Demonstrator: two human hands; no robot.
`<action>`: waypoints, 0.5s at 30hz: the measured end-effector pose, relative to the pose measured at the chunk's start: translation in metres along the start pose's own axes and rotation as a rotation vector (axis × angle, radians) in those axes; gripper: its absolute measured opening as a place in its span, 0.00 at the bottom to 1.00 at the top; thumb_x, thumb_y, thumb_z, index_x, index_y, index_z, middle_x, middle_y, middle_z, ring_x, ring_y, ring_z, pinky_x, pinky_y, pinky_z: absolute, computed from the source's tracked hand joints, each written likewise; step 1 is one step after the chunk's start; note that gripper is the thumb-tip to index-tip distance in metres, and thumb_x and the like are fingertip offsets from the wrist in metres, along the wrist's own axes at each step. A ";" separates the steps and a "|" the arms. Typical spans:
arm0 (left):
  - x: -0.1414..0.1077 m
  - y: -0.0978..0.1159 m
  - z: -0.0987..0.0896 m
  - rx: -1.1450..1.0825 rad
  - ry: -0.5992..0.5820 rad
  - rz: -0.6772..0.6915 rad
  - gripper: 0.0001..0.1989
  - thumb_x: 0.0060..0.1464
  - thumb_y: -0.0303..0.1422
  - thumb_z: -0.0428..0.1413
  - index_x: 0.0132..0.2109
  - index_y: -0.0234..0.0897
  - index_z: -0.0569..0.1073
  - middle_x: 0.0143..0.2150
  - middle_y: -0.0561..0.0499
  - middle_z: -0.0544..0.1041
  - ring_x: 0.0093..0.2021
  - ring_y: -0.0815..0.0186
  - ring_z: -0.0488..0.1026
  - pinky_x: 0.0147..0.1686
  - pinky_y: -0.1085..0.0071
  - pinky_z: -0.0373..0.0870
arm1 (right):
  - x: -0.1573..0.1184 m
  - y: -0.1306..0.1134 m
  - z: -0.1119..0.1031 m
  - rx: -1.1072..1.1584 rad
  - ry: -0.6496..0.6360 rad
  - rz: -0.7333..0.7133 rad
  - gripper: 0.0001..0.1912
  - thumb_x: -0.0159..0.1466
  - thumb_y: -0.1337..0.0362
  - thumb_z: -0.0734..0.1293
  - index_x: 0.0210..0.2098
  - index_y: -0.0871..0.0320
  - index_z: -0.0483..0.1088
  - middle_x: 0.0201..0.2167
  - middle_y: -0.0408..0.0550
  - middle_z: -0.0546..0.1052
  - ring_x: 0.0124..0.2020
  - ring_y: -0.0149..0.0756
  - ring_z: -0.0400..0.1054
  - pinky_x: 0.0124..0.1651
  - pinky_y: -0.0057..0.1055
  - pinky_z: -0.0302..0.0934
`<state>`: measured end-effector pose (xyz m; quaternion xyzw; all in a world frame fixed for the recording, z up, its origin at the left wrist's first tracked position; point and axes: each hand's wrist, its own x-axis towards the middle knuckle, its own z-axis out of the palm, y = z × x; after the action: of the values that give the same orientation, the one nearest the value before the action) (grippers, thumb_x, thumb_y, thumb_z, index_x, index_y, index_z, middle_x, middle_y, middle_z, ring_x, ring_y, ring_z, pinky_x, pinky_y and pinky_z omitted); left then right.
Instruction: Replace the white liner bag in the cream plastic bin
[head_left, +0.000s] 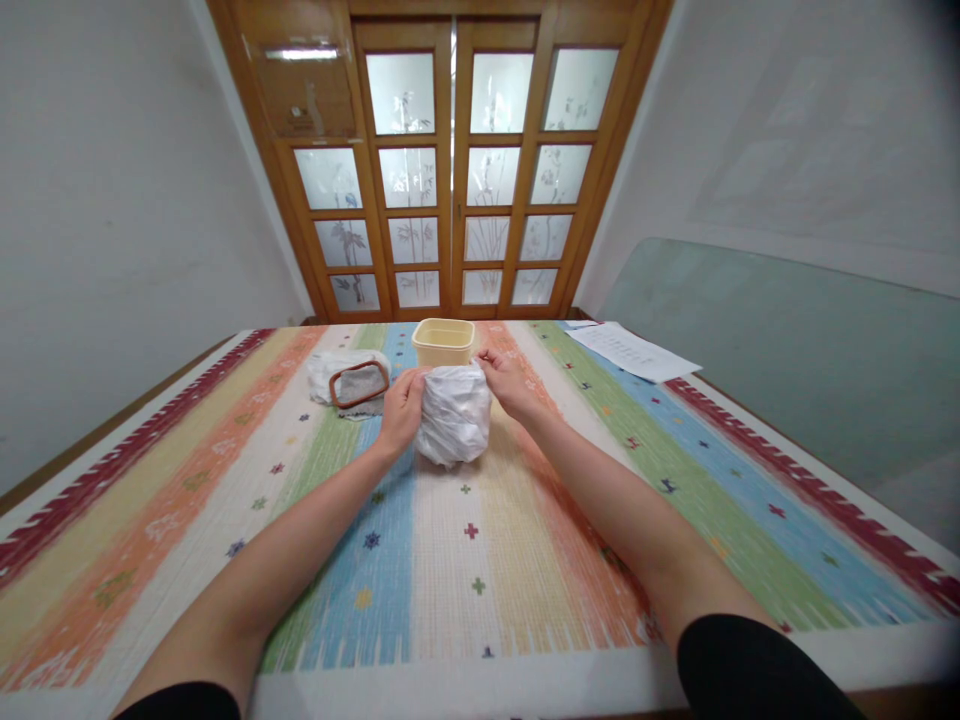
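Both arms reach forward over the desk (442, 560), which has a striped, multicoloured woven cloth on it, and the forearms angle inward from the lower corners. Left hand (403, 408): back of hand toward the camera, fingers pinching the upper left edge of the crumpled white plastic bag (453, 415). Right hand (504, 380): fingers closed on the bag's upper right corner, wrist bent inward, hand slightly higher in view than the left.

Bag sits between the two hands, its bulk hanging below the fingertips toward the camera. Just beyond it: pale yellow rounded rectangular plastic container (443, 343), open side up (bag covers part of its near side in this view). Left of the left hand, near it: brown rounded rectangular frame (333, 392) over a grey textured cloth (363, 382), with a second white plastic bag (322, 368) behind and beside them. White printed paper (634, 352) lies well apart, far right.

Hard to make out: bag contents, left thumb placement, whether the bag's bottom touches the cloth, the print on the paper (too small). Upper arms in black sleeves are cut off at the bottom edge.
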<state>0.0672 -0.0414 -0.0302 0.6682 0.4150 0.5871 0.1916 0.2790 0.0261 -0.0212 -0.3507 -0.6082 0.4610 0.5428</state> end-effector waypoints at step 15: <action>-0.004 -0.021 -0.001 -0.426 -0.190 -0.319 0.31 0.60 0.53 0.60 0.64 0.42 0.72 0.63 0.44 0.75 0.67 0.51 0.68 0.70 0.57 0.58 | -0.010 0.014 -0.005 -0.615 -0.014 -0.272 0.06 0.67 0.58 0.67 0.38 0.50 0.77 0.30 0.44 0.77 0.31 0.40 0.66 0.38 0.33 0.53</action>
<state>0.0592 -0.0324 -0.0481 0.5911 0.3623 0.5582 0.4557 0.2845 0.0221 -0.0381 -0.4105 -0.7637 0.1817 0.4639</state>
